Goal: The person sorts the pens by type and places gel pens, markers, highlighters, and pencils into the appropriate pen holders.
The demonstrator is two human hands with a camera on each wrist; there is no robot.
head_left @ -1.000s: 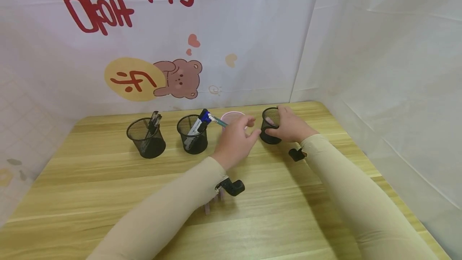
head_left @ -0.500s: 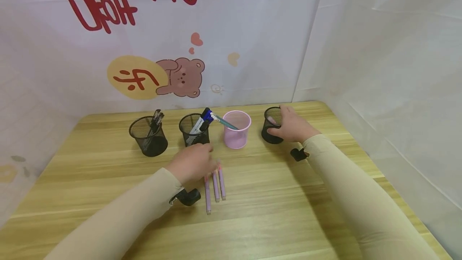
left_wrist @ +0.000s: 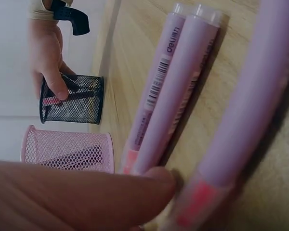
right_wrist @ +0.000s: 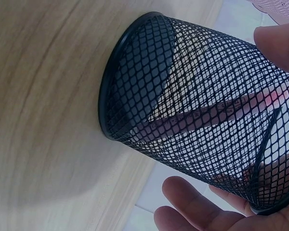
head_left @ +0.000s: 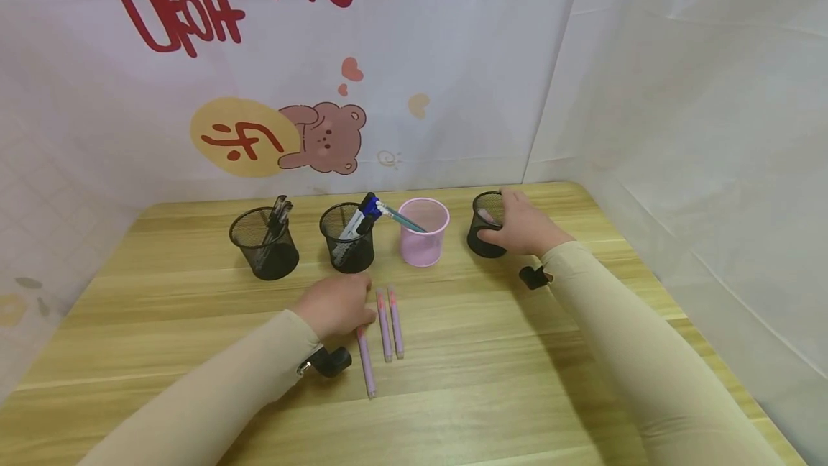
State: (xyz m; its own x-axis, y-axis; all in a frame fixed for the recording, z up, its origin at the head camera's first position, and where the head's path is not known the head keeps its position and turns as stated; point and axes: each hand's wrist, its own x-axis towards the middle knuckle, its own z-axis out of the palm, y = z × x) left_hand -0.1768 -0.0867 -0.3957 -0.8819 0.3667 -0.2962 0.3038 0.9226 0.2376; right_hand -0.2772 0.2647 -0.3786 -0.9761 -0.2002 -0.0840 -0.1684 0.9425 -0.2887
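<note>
My left hand (head_left: 336, 304) pinches the capped end of the leftmost lilac highlighter (head_left: 366, 365), low over the table. The left wrist view shows my thumb (left_wrist: 135, 195) close to its clear, pink-tinted cap; the other fingers are hidden there. Two more lilac highlighters (head_left: 390, 326) lie side by side just to the right. My right hand (head_left: 524, 224) grips the rim of the rightmost black mesh pen cup (head_left: 481, 239), thumb on one side and fingers on the other. One lilac highlighter (right_wrist: 197, 120) leans inside that cup, seen through the mesh.
A pink mesh cup (head_left: 422, 247) holds teal pencil-like sticks. Left of it, a black mesh cup (head_left: 352, 254) holds white and blue markers, and another black mesh cup (head_left: 268, 257) holds dark pens. A printed cloth wall (head_left: 453, 92) stands behind the wooden table (head_left: 485, 380).
My left hand has come back from over the pink cup to the loose highlighters. The leftmost one has shifted slightly left and towards me. My right hand stays on the black cup.
</note>
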